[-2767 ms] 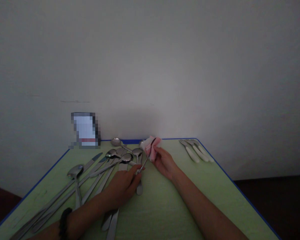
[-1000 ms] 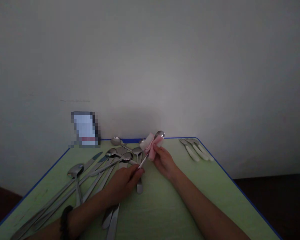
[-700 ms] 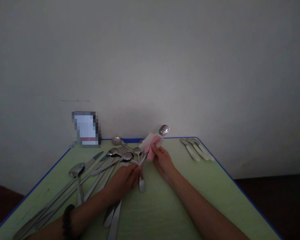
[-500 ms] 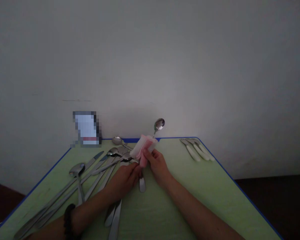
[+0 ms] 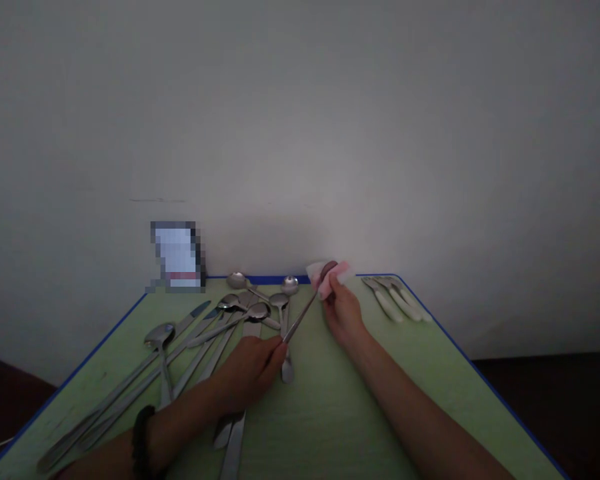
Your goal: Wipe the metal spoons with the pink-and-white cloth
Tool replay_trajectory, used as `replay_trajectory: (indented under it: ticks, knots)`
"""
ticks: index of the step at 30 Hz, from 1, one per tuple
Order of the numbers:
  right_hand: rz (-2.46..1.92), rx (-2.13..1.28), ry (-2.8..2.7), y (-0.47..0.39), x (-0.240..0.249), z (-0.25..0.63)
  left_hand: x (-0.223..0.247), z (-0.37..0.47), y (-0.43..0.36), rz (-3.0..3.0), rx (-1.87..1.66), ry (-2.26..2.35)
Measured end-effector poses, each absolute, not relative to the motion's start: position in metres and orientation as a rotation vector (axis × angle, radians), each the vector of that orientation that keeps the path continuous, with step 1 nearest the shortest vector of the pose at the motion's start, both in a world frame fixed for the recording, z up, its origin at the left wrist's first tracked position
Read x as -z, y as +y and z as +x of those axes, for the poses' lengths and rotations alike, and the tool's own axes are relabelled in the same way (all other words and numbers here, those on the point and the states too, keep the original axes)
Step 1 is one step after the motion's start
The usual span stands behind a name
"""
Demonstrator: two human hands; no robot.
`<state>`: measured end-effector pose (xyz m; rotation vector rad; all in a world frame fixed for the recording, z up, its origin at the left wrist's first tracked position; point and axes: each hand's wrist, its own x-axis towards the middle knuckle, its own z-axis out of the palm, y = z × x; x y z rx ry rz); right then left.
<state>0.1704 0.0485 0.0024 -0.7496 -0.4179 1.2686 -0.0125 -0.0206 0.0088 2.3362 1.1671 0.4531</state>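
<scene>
Left hand's (image 5: 253, 370) grip is pinching the spoon's (image 5: 303, 315) handle over the counter (image 5: 330, 417), and the right hand's (image 5: 344, 313) got a pink cloth (image 5: 342, 274) pinched around its bowl.

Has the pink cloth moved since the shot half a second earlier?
Yes. Judged against the white-handled forks lying on the table, the pink cloth has shifted rightward, closer to them.

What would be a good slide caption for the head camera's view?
Left hand grips a spoon while right hand holds pink tissue around its bowl.
</scene>
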Motion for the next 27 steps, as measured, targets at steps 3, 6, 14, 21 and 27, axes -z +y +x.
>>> replay_trajectory:
  ticks: [3,6,14,21,27]
  knots:
    - [-0.689,-1.256,-0.554,0.052,-0.017,0.182,-0.008,-0.014,-0.022,2.296,-0.583,1.139]
    - [-0.693,-1.295,-0.751,0.050,-0.035,0.190,-0.006,-0.016,-0.021,2.188,-0.750,1.156]
    - [-0.877,-1.252,-1.151,0.038,-0.065,0.206,-0.003,-0.014,-0.019,1.907,-0.893,1.256]
    - [-1.055,-1.042,-1.283,0.040,-0.060,0.202,-0.008,-0.010,-0.019,1.884,-0.893,1.221]
    - [-1.042,-0.730,-1.461,0.041,-0.063,0.208,-0.003,-0.017,-0.018,1.935,-0.871,1.178]
